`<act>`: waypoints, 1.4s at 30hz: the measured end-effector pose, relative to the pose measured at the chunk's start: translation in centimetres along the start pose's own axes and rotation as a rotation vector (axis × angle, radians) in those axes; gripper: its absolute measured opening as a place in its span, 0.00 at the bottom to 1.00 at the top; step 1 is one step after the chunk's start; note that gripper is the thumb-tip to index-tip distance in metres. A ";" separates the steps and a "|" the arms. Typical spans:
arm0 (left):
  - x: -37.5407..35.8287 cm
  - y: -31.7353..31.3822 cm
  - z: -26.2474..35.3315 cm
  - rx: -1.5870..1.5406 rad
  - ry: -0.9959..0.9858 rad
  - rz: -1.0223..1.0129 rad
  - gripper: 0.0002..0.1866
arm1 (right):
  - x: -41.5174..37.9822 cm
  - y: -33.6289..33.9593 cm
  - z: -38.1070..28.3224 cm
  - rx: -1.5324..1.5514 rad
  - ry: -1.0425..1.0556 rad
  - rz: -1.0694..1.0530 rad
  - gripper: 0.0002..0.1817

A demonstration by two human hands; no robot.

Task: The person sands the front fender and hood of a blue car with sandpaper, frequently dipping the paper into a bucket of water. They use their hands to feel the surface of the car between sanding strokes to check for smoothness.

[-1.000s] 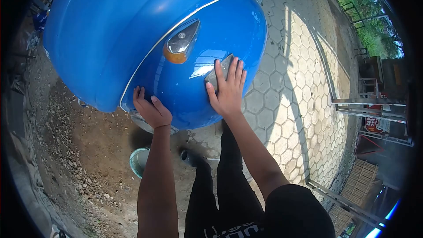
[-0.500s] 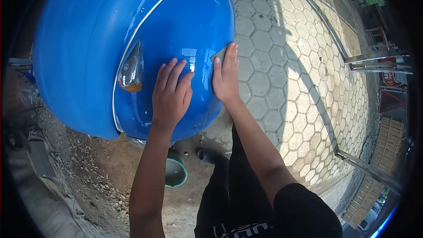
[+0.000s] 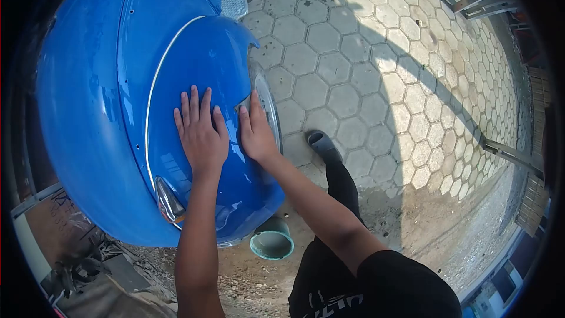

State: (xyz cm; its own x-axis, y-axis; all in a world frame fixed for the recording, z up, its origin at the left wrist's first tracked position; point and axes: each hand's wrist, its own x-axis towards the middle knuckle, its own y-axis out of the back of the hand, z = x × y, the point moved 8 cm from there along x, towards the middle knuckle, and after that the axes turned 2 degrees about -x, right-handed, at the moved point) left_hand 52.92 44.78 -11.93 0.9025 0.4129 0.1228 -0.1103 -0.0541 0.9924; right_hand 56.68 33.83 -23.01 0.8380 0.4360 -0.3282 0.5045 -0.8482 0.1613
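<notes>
A glossy blue car fender (image 3: 200, 53) with white piping along its seam fills the left-centre of the view. My left hand (image 3: 201, 135) lies flat on it, fingers spread, holding nothing. At the fender's outer edge, beside the wheel opening, my right hand (image 3: 259, 132) presses a thin grey-brown sheet that looks like sandpaper (image 3: 242, 105). Only a small part of this sheet shows between thumb and fingers; the palm hides the rest. Below my left hand sits a chrome lamp (image 3: 169, 201), partly covered by my forearm.
A green-rimmed bucket (image 3: 272, 245) stands on the dirt under the fender. My shod foot (image 3: 322, 144) is on the hexagonal paving (image 3: 329, 76). The wheel (image 3: 268, 100) shows past the fender edge, and a metal post (image 3: 512, 156) stands at the right.
My view and body have shifted along the fender toward the wheel opening. My right hand has moved along the edge with the sheet; my left hand is now flatter on the paint, farther from the lamp.
</notes>
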 end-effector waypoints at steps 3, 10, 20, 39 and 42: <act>0.4 0.0 0.1 -0.018 0.008 -0.039 0.25 | 9.4 -0.9 -2.3 -0.144 -0.001 0.066 0.41; 0.8 0.2 0.1 -0.067 0.051 -0.151 0.26 | -2.6 -0.3 -2.5 -0.257 0.147 -0.083 0.38; 0.7 -0.4 0.0 -0.049 0.067 -0.227 0.28 | 23.7 -3.0 -2.5 -0.286 -0.085 -0.069 0.38; -1.2 1.5 -2.4 -0.228 0.260 0.121 0.51 | 13.8 -4.1 -11.4 -0.580 0.503 -0.328 0.37; -1.5 1.2 -2.6 -0.257 0.292 0.109 0.52 | 1.6 -2.7 -7.1 -0.675 0.653 -0.544 0.37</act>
State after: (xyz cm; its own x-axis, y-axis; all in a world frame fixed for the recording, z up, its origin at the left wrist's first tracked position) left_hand 50.38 46.46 -10.92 0.7276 0.6603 0.1860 -0.3326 0.1024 0.9375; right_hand 58.12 38.90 -17.34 0.3154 0.9488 0.0160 0.6847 -0.2393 0.6884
